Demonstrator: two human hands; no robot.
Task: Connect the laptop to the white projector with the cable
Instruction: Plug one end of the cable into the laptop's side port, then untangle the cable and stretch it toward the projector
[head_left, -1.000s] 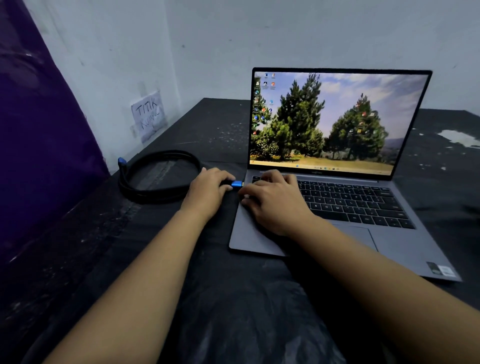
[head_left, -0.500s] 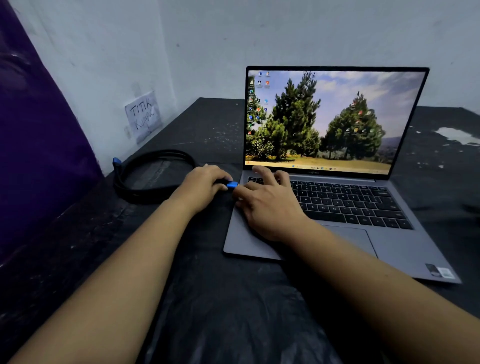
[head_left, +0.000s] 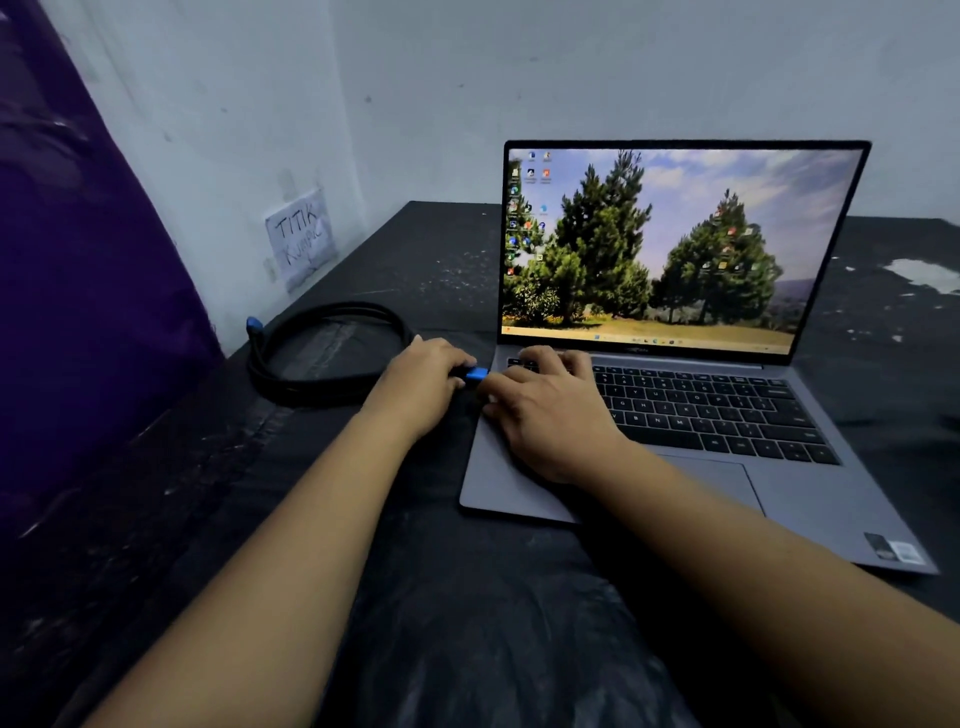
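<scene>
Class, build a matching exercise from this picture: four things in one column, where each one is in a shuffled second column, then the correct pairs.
Things
1. left hand
2. right hand
3. coiled cable
4. paper note

Places
A. taped to the wall
B. lying on the black table left of the laptop
C. resting on the laptop's left keyboard corner
D. gripping the blue plug at the laptop's left edge

Pairs: 1-D, 2-C, 3-B, 4-A
</scene>
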